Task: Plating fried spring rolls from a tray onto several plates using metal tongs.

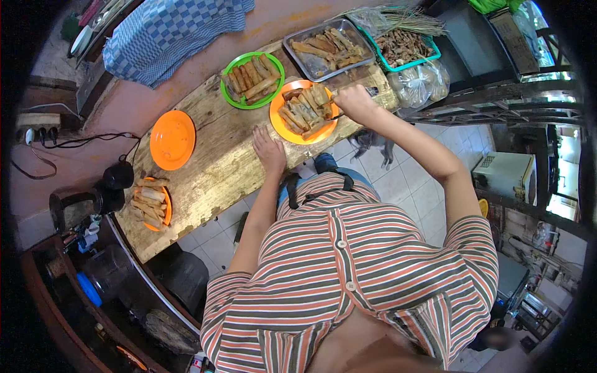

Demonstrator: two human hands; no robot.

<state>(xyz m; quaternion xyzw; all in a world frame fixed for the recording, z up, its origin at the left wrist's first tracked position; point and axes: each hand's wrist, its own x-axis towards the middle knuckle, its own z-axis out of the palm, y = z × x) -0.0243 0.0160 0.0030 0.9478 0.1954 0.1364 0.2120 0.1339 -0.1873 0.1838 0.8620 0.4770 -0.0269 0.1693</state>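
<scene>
My right hand (357,105) grips a metal utensil with a dark end (371,91), apparently tongs, mostly hidden by my fingers. Its tips reach the right side of an orange plate (298,138) piled with fried spring rolls (298,112). My left hand (270,151) lies flat on the wooden table (219,154) near its front edge, left of that plate, holding nothing. Just behind is a green plate (228,100) of spring rolls (254,77). A metal tray (322,76) with more rolls (326,46) stands at the back right.
At left lie a bare orange plate (172,140) and a small orange plate with stacked rolls (150,203). A teal basket (438,52) of brown food pieces and a knotted plastic bag (415,86) stand at right. A dark grey animal (373,144), partly hidden, is on the tiled floor.
</scene>
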